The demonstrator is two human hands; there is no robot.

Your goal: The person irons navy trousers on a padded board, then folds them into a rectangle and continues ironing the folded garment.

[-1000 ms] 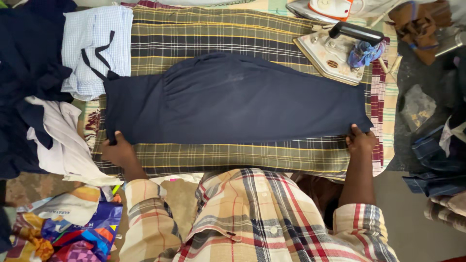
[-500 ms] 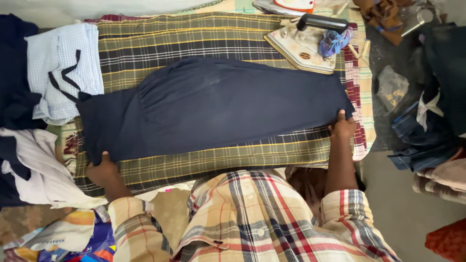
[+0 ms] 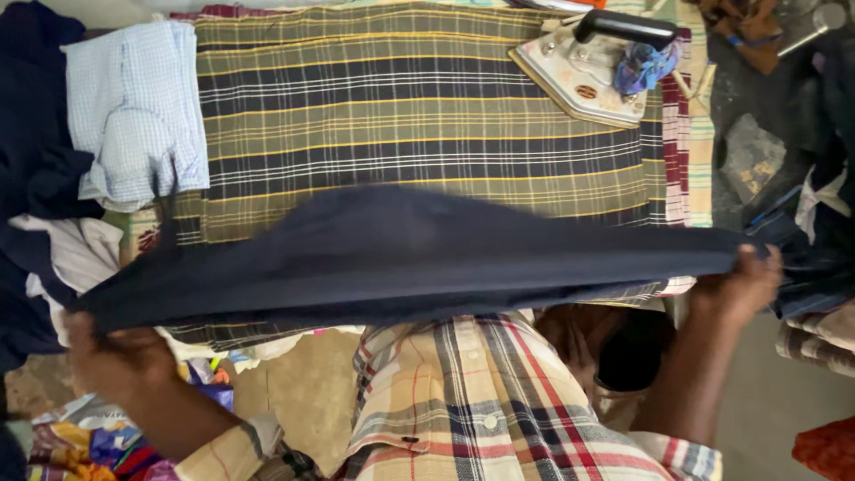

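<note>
Between left hand (image 3: 116, 361) and right hand (image 3: 744, 285), both clamped on its ends, the navy garment (image 3: 401, 254) hangs stretched above the plaid-covered tabletop (image 3: 401, 98). Judgement: even tension prevents creases.

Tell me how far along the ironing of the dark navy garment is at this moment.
Done: little can be judged; the navy garment is blurred, so its creases are unreadable. In hand: the left hand and right hand each grip one end, holding it stretched above the plaid ironing cloth. Left: the iron sits untouched at the cloth's far corner, and other clothes lie piled alongside.
</note>
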